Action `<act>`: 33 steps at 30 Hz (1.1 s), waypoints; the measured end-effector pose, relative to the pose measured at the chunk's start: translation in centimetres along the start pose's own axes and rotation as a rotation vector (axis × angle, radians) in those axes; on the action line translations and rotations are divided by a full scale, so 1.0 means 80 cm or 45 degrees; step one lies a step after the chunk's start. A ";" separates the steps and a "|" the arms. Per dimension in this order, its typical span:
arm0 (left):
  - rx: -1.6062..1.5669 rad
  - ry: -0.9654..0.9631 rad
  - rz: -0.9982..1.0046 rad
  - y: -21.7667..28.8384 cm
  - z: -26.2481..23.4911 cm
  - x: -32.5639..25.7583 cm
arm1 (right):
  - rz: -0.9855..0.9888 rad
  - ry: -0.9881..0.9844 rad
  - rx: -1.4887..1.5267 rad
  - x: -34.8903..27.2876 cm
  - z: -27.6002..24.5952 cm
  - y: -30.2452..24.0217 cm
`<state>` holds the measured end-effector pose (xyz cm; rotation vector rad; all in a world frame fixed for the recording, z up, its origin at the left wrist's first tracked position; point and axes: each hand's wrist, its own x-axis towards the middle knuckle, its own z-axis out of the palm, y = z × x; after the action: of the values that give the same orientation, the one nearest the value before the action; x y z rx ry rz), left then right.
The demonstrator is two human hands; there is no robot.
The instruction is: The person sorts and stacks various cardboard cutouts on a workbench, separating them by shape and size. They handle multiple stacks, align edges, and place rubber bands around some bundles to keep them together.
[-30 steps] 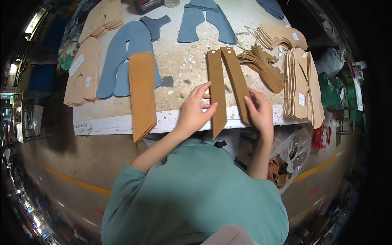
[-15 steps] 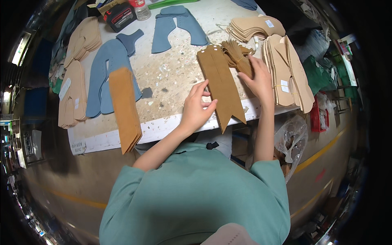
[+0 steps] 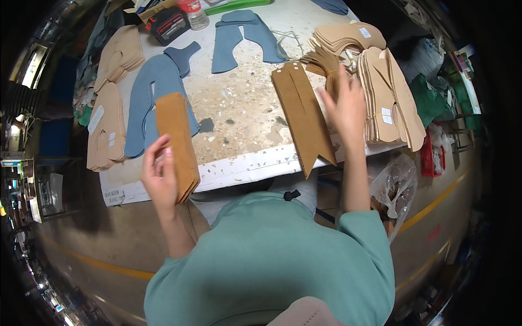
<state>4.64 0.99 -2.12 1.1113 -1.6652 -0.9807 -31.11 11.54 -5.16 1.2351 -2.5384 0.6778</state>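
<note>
My left hand (image 3: 161, 176) is at the left side of a stack of long brown leather-like pieces (image 3: 180, 130), its fingers loosely bent and apart; whether they touch the stack I cannot tell. The stack overhangs the table's near edge. My right hand (image 3: 349, 111) hovers with spread fingers near a tied bundle of thin brown strips (image 3: 322, 61), partly covering it. Between the hands, closer to the right one, lies another stack of brown pieces (image 3: 304, 119) with a slit and a notched near end that juts past the table edge.
Blue cut pieces (image 3: 239, 24) lie at the table's far side and left (image 3: 144, 87). Stacks of beige pieces stand at the left (image 3: 103, 133) and right (image 3: 380, 92). A black-and-red box (image 3: 167, 26) and a bottle (image 3: 197, 19) are at the back. A plastic bag (image 3: 394, 187) hangs at right.
My left hand has left the notched brown stack and moved left to the other brown stack. My right hand has lifted slightly off the strip bundle. The view has shifted a little.
</note>
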 end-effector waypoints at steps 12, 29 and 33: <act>-0.063 -0.045 -0.513 -0.098 -0.049 -0.008 | 0.100 -0.288 0.019 -0.073 0.005 -0.013; 0.068 -0.133 -0.303 -0.072 -0.012 -0.020 | -0.329 -0.389 1.071 -0.099 0.006 -0.140; -0.093 -0.192 -0.551 -0.090 -0.021 0.006 | -0.185 -0.930 1.549 -0.118 0.044 -0.220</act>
<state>7.93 -1.80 -8.14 1.4102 -1.5195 -1.4169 -11.46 6.71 -6.66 2.3053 -2.3835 2.2563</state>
